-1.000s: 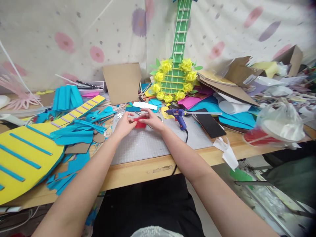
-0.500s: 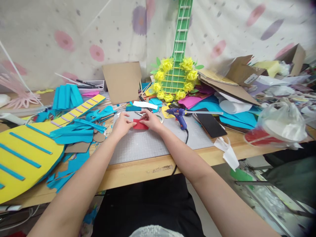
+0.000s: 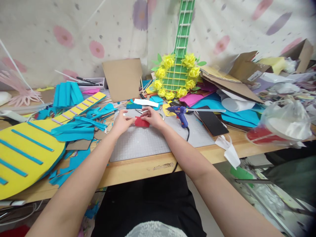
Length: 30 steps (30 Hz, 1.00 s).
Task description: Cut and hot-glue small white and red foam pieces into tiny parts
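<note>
A small piece of red paper is held between my two hands, just above the grey cutting mat. My left hand pinches its left edge between thumb and fingers. On the upper right part of the paper, my right hand has its thumb and fingers closed. Partly hidden behind the right hand are a roll of tape and what looks like a pair of scissors. Right of my hands lies a blue glue gun with a long glue stick in its back.
A yellow guitar-shaped craft and blue paper scraps cover the left side. At the back leans a green guitar-shaped craft with yellow flowers. A phone, stacked paper and a bagged red-and-white tub are on the right.
The red paper's outline has altered slightly, its edges now looking uneven between my fingers. Both hands stay at nearly the same place; the whole view has shifted a little.
</note>
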Each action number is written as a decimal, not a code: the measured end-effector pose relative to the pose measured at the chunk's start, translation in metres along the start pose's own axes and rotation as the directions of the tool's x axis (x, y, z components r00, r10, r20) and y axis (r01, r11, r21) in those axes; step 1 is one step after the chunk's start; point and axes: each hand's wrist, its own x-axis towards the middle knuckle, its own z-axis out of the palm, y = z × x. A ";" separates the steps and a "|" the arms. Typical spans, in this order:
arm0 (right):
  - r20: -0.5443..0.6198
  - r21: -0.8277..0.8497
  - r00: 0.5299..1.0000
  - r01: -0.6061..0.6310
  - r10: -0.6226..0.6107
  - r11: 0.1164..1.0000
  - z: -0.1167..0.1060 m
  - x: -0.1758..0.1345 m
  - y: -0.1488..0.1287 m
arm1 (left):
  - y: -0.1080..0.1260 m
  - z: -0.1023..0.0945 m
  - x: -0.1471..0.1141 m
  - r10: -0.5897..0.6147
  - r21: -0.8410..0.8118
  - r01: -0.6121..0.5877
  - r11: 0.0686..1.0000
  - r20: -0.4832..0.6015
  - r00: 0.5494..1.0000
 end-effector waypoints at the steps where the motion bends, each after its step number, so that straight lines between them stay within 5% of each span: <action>1: 0.006 0.015 1.000 0.008 -0.008 1.000 0.000 0.000 0.000 | 0.000 0.001 0.001 -0.015 -0.033 0.016 0.999 0.028 0.999; 7: 0.045 0.029 0.998 0.053 -0.054 0.998 0.000 0.000 0.000 | 0.005 0.004 0.003 -0.038 0.009 0.038 0.999 0.014 0.999; 22: 0.020 -0.349 0.994 0.111 -0.111 0.930 -0.004 -0.005 -0.006 | 0.001 0.004 0.013 0.079 0.201 -0.071 0.977 -0.034 0.996; 30: 0.019 -0.309 0.989 0.143 -0.145 0.940 -0.017 -0.005 -0.010 | 0.011 0.007 0.013 0.016 -0.013 -0.016 1.000 -0.016 1.000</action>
